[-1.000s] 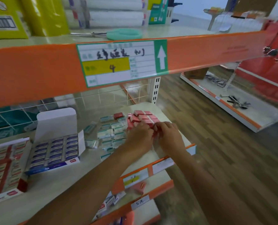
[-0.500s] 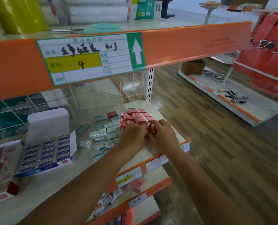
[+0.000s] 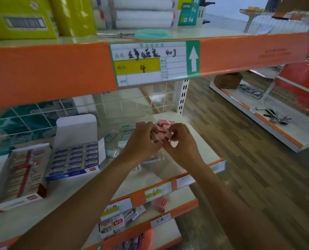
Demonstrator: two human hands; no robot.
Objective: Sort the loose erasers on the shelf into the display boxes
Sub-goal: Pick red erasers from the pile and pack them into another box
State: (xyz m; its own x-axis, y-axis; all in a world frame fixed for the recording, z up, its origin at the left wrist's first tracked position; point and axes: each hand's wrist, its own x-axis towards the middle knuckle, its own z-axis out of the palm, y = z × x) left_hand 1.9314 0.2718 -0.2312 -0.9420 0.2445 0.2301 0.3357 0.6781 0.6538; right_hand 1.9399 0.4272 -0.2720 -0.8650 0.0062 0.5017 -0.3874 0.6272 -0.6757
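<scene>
Orange price rail (image 3: pixel 173 184): runs along the near edge of the shelf (image 3: pixel 65 193); carries paper tags turned toward the aisle, for reading from the front.
Stray pink eraser (image 3: pixel 161 202): lies on the lower tier beneath the rail, right of some small packets (image 3: pixel 114 223); probably out of this sort for now.
Red display box (image 3: pixel 21 174): sits near left on the shelf, open at the top, packed in tight rows; angled toward the aisle for easy dropping-in.
Blue display box (image 3: pixel 74 157): stands just right of the red one, lid flap upright behind, so keeps its rows reachable; looks close to full.
Left hand (image 3: pixel 142 144): closed, fingers curled round pink erasers (image 3: pixel 161 131), pushed against the other hand; likely squaring up a handful before carrying it.
Right hand (image 3: pixel 183 144): closed too, thumb and fingertips pinching an eraser of the same pink cluster, touching the left hand's load.
Pink erasers, place: loose at the right end of the shelf, under and just beyond both hands, well apart from the boxes.
Teal erasers (image 3: pixel 127 127): scattered left of the hands, between them and the blue box; not yet boxed, apparently kept apart by colour.
Wire grid (image 3: pixel 114 107): closes the far side of the shelf; stops stock sliding through.
Handwritten label (image 3: pixel 150 64): fixed to the orange beam overhead, arrow pointing up to the tier above.
</scene>
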